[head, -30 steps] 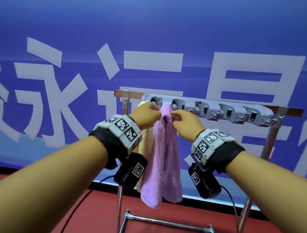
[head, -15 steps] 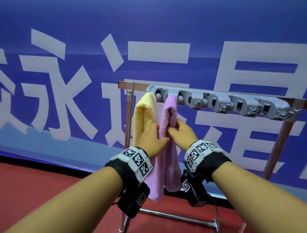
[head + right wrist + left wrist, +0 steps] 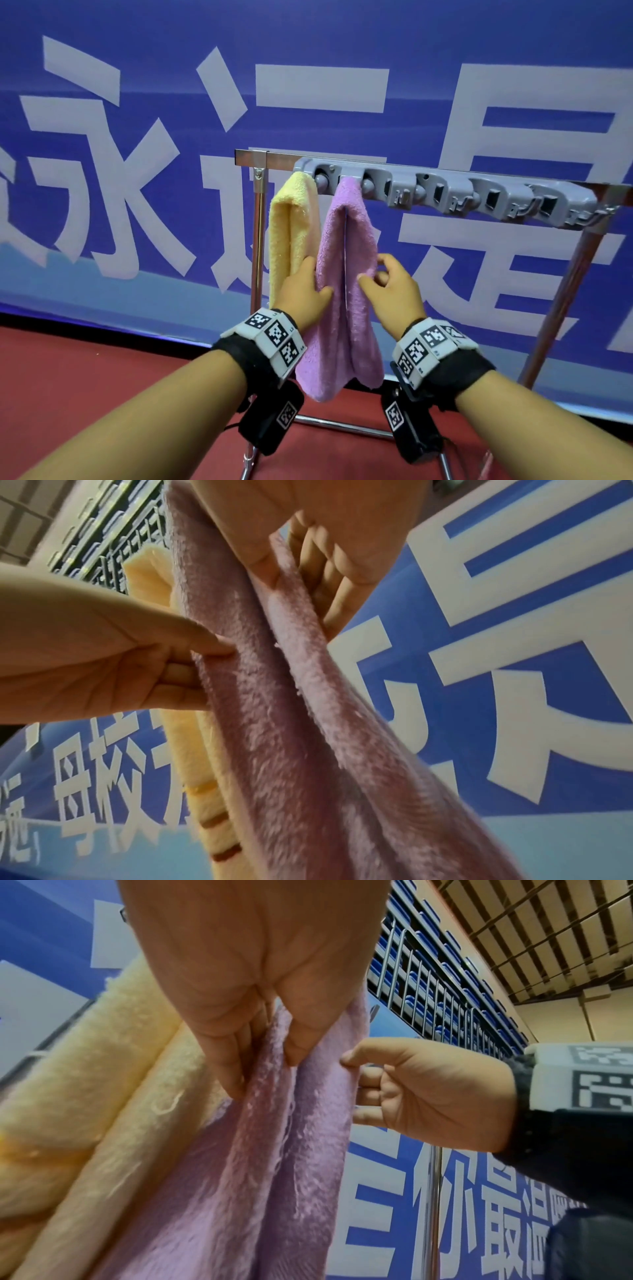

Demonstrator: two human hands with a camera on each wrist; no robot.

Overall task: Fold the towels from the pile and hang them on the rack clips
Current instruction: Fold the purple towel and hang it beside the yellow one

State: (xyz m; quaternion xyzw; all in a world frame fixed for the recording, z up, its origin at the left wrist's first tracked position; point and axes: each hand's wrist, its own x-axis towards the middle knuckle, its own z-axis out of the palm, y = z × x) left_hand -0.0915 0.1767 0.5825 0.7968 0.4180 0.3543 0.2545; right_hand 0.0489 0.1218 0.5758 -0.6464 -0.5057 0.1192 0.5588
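A purple towel point(image 3: 346, 240) hangs folded from the second clip of the grey clip strip point(image 3: 479, 195). A yellow towel point(image 3: 291, 222) hangs from the first clip, just to its left. My left hand point(image 3: 318, 287) pinches the purple towel's left fold about halfway down, thumb in front and fingers behind. My right hand point(image 3: 368, 277) holds the right fold the same way at the same height. The left wrist view shows the left hand point(image 3: 274, 1056) nipping the purple towel point(image 3: 257, 1150). In the right wrist view the right hand point(image 3: 294, 569) has its thumb on the purple towel point(image 3: 291, 723).
The clip strip sits on a metal rack rail point(image 3: 274, 159) with a left post point(image 3: 257, 240), a slanted right post point(image 3: 565, 291) and a base bar point(image 3: 342, 425) on the red floor point(image 3: 68, 394). Several clips to the right hold nothing. A blue banner stands close behind.
Both hands have slid down from the clip at the top of the purple towel to its middle, and the folds now hang slightly spread apart.
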